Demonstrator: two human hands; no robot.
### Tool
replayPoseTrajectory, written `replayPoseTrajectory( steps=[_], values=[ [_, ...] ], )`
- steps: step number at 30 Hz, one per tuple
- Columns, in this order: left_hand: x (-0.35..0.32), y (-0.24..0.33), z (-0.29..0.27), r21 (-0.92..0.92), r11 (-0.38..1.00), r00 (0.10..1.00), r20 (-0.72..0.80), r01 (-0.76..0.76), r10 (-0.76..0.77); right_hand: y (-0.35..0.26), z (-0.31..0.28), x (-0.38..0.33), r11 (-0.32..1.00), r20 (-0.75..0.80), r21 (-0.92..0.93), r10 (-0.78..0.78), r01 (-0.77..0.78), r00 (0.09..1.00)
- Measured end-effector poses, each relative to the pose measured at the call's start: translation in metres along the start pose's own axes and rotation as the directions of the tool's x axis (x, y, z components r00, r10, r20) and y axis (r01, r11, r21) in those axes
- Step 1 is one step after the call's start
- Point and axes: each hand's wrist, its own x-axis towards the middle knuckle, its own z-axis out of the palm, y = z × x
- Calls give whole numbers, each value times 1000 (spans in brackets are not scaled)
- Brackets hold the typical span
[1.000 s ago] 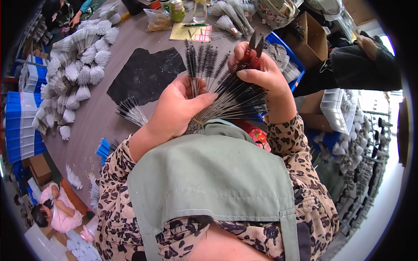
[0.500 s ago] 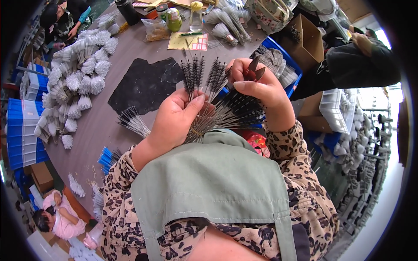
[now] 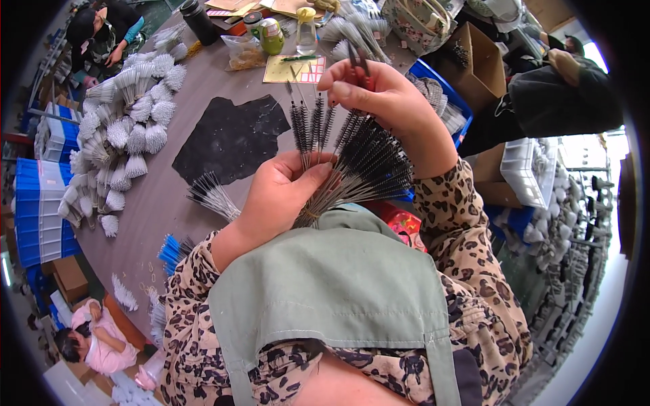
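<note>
My left hand (image 3: 277, 193) is closed round the wire stems of a bundle of tube brushes with black bristles. A few brushes (image 3: 316, 128) stand upright above its thumb, while the rest of the bundle (image 3: 379, 159) fans out to the right. The stems gather against my apron near a tie. My right hand (image 3: 389, 91) is raised just above the upright brushes, thumb and forefinger close to their tips. Small red-handled snips (image 3: 360, 68) are tucked in that hand, dark blades pointing up. Whether the fingertips touch a brush tip is hard to make out.
A black sheet (image 3: 233, 135) lies on the table (image 3: 159, 210). White-bristled brush bundles (image 3: 128, 122) pile up at the left. Beyond stand a green jar (image 3: 272, 37), a clear bottle (image 3: 306, 34) and a yellow card (image 3: 284, 70). Cardboard boxes (image 3: 484, 61) and a person (image 3: 562, 95) are at the right.
My right hand has risen and shifted left, with the snips now pointing straight up. Fewer brushes stand upright above my left hand; the others lean into the fan at right.
</note>
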Motion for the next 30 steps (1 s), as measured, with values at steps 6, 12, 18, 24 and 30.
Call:
replayPoseTrajectory(
  steps=[6, 12, 18, 24, 30],
  values=[
    [4, 1, -4, 27, 998, 999, -12, -49, 49, -10, 4, 16, 970, 22, -241, 32, -26, 999],
    [3, 2, -14, -44, 998, 992, -116, -54, 48, -4, 10, 18, 984, 95, -179, 20, -3, 995],
    [7, 10, -21, 109, 992, 983, -163, -62, 80, -30, 18, -6, 965, -250, -231, -182, 124, 951],
    [21, -7, -34, 235, 930, 926, -188, -282, 328, -57, 60, -52, 989, -9, -28, 144, -144, 990],
    [22, -17, -31, 163, 973, 961, -198, -165, 196, 5, 56, -47, 932, -32, -45, 358, -359, 933]
  ],
)
